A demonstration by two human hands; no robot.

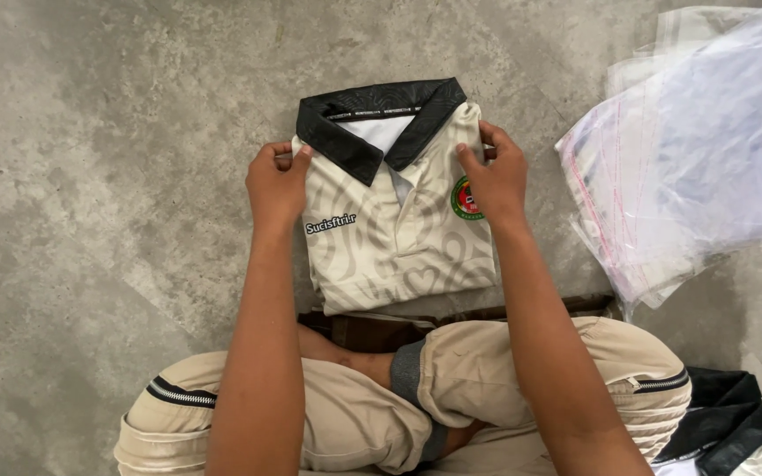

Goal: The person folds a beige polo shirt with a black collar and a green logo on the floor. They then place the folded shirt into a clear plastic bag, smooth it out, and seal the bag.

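Observation:
A folded cream polo shirt with a black collar, a faint swirl pattern and a round red and green badge lies on the concrete floor in front of me. My left hand grips the shirt's left shoulder edge, thumb on top. At the right shoulder edge my right hand pinches the fabric, its thumb beside the badge. Both forearms reach forward from the bottom of the view. The shirt's lower edge rests near my crossed legs.
A pile of clear plastic bags lies on the floor at the right. My crossed legs in beige trousers fill the bottom. More folded black and white fabric sits at the bottom right. Grey concrete floor extends to the left.

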